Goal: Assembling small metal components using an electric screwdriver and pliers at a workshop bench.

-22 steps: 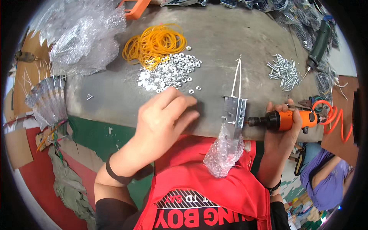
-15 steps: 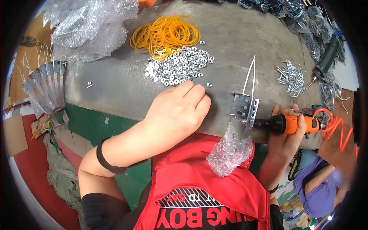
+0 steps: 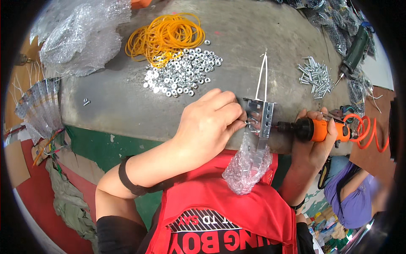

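Observation:
Thumb and fingertips of my left hand (image 3: 209, 120) pinch a small shiny nut (image 3: 247, 123) against the near-left side of a metal bracket (image 3: 267, 120). Two white wires (image 3: 265, 74) stick out from the bracket's far end, and crumpled bubble wrap (image 3: 245, 173) covers its near end. My right hand (image 3: 314, 153) is wrapped round an orange and black power screwdriver (image 3: 320, 130), whose tip points left at the bracket's right side. Whether the tip touches a screw there is too small to tell. A pile of silver nuts (image 3: 186, 72) lies beyond my left hand.
Orange rubber bands (image 3: 169, 36) lie behind the nuts. Screws (image 3: 316, 78) are heaped at the right, near a dark green screwdriver (image 3: 354, 53). An orange coiled hose (image 3: 374, 135) trails right. Bubble wrap (image 3: 80, 38) fills the far left. Someone in purple (image 3: 349, 203) is at lower right.
My left hand has moved right from beside the nut pile to the bracket, bringing a nut in its fingertips. The right hand keeps its hold on the power screwdriver. The view has shifted slightly.

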The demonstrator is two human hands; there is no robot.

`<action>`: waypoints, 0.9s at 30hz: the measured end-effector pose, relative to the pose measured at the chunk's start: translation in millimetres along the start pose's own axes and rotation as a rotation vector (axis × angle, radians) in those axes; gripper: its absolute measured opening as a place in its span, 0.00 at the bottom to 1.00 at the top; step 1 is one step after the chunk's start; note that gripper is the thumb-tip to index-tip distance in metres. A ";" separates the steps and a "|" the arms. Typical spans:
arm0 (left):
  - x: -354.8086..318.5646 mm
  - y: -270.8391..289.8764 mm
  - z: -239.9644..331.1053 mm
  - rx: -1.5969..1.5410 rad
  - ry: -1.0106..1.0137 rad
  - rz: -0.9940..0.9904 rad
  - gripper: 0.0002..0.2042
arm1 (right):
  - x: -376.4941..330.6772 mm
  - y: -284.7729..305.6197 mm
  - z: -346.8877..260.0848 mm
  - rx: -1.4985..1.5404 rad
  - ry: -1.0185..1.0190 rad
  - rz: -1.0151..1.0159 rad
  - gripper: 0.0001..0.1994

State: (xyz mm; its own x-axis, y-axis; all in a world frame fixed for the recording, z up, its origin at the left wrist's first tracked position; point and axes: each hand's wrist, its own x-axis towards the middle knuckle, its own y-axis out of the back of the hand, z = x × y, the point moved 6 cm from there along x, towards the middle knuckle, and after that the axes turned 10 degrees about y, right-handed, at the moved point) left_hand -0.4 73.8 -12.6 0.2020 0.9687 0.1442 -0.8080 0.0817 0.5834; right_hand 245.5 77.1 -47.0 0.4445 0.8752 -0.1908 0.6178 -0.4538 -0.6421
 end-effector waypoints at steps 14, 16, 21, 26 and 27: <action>-5.4 -3.7 19.2 0.276 -0.230 -0.002 0.13 | -1.0 -3.9 -1.1 0.017 0.003 -0.013 0.19; -5.5 -3.1 21.9 0.305 -0.245 -0.023 0.14 | -3.5 -5.6 -2.0 0.016 0.019 -0.013 0.19; -6.0 -6.1 15.4 0.343 -0.252 -0.043 0.08 | -6.1 -5.1 -0.8 0.018 0.017 -0.021 0.18; -7.2 -6.5 14.1 0.308 -0.256 -0.030 0.09 | -6.7 -8.8 0.2 0.060 0.017 0.003 0.18; -7.2 -5.4 15.2 0.315 -0.257 -0.013 0.09 | -6.9 -10.5 1.4 0.053 0.014 0.001 0.18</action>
State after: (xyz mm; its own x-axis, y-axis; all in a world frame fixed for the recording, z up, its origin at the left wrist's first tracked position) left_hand 10.9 62.9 -4.7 0.3749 0.8748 0.3068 -0.6037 -0.0208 0.7970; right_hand 235.1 76.1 -40.0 0.4541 0.8723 -0.1811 0.5826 -0.4445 -0.6804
